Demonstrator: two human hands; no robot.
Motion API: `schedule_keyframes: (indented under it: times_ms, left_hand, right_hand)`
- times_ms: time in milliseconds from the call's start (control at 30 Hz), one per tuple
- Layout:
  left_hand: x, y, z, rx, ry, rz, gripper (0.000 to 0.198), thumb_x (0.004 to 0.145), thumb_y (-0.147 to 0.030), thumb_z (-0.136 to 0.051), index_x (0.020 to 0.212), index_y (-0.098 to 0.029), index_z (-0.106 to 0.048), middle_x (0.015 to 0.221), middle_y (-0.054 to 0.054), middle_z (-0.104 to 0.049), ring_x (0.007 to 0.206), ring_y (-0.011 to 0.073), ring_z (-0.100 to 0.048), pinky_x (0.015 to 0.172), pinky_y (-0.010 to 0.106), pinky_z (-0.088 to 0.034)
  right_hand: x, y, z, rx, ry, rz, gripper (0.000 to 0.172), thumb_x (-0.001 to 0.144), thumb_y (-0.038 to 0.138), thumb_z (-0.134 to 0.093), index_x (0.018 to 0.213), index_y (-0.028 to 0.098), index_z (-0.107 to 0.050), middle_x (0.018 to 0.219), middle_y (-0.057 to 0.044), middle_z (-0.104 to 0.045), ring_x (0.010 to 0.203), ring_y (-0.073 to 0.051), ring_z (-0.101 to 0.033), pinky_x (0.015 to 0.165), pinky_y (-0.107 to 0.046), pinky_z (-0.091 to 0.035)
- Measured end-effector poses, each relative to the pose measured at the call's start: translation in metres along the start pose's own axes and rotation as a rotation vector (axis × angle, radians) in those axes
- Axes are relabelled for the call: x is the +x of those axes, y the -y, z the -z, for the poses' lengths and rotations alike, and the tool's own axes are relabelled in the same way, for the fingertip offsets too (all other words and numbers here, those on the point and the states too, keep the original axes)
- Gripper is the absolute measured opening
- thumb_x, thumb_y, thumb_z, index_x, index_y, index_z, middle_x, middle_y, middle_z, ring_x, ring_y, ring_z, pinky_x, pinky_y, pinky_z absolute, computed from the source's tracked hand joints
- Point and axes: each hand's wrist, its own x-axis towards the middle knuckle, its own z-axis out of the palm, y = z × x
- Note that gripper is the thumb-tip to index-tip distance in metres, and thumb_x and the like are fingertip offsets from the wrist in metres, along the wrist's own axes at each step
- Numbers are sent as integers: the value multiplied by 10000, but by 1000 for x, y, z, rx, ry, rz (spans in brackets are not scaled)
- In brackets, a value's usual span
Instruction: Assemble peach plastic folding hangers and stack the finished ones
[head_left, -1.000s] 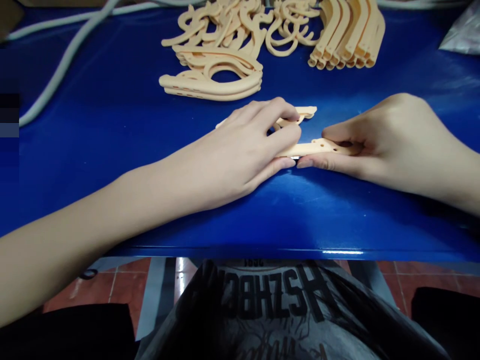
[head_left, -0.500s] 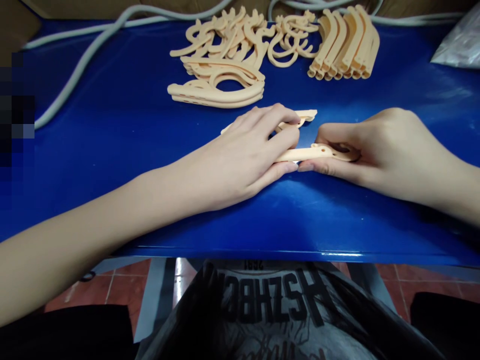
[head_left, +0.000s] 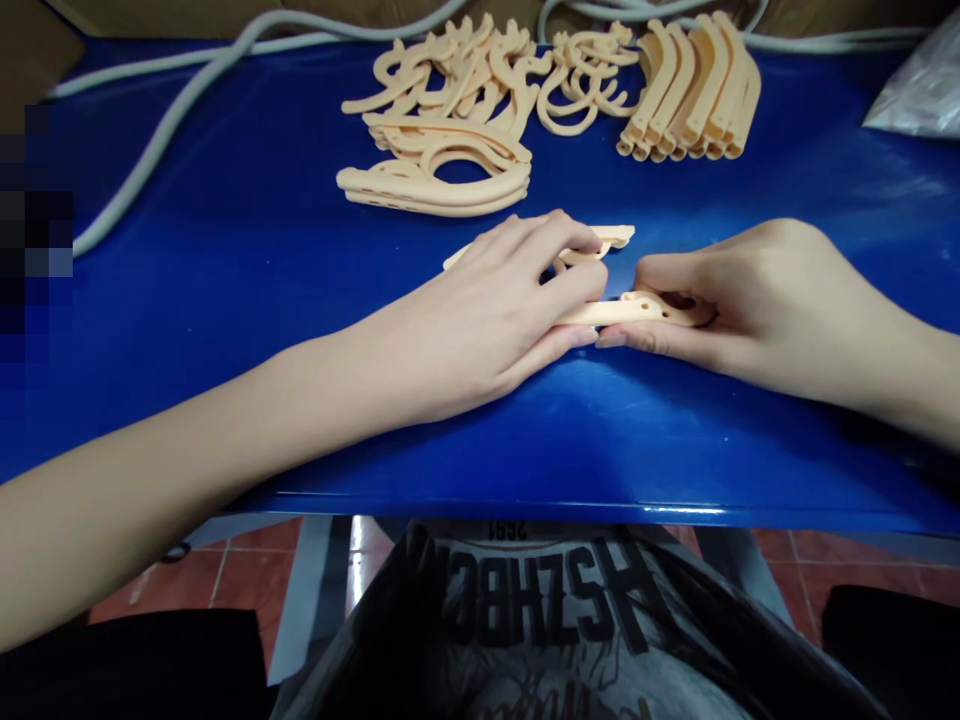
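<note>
A beige plastic folding hanger (head_left: 589, 314) lies low over the blue table, held from both sides. My left hand (head_left: 502, 300) covers its left part, with the thumb below and the fingers over the top. At its right end, my right hand (head_left: 765, 300) pinches the curved, hook-like part (head_left: 671, 308), the thumb along the near side and the bent index finger behind. The thumbs almost meet under the piece. Another beige hanger piece (head_left: 616, 237) shows behind and under my left fingers; most of it is hidden, so I cannot tell whether it is joined to the held one.
Folded hangers (head_left: 442, 190) are stacked behind my left hand. Farther back lie a pile of loose hanger parts (head_left: 465, 75), several hooks (head_left: 566, 125) and a row of curved arms (head_left: 705, 90). A white cable (head_left: 172, 125) runs along the left; a clear plastic bag (head_left: 919, 95) sits back right.
Both hands keep the same grip on the hanger. The held piece and the one behind it sit very slightly lower in the picture; little else differs.
</note>
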Motion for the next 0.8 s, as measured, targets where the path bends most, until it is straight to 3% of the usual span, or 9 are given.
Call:
schedule_keyframes:
  times_ms: [467, 667, 800]
  left_hand:
    - [-1, 1, -1, 22, 6, -20, 341, 1203, -375, -461, 1387, -213, -698, 1713, 187, -580, 1640, 411, -523, 1412, 675, -401]
    - [-2, 1, 0, 18, 15, -25, 316, 1203, -388, -482, 1356, -227, -707, 1730, 175, -564, 1622, 407, -532, 1397, 674, -421]
    - [-1, 1, 1, 25, 21, -28, 314, 1204, -395, -477, 1330, -230, -712, 1728, 172, -559, 1626, 408, -527, 1397, 672, -417]
  right_hand:
    - [-2, 0, -1, -99, 39, -8, 729, 1133, 866, -346, 791, 247, -522, 678, 0, -554, 591, -152, -353, 645, -361, -220]
    - [-3, 3, 0, -122, 51, -13, 646, 1129, 805, -441, 789, 257, -474, 648, 10, -503, 562, -161, -338, 618, -349, -209]
    - [-4, 2, -1, -114, 33, -14, 630, 1123, 818, -426, 859, 257, -534, 658, 11, -523, 558, -161, -354, 605, -347, -222]
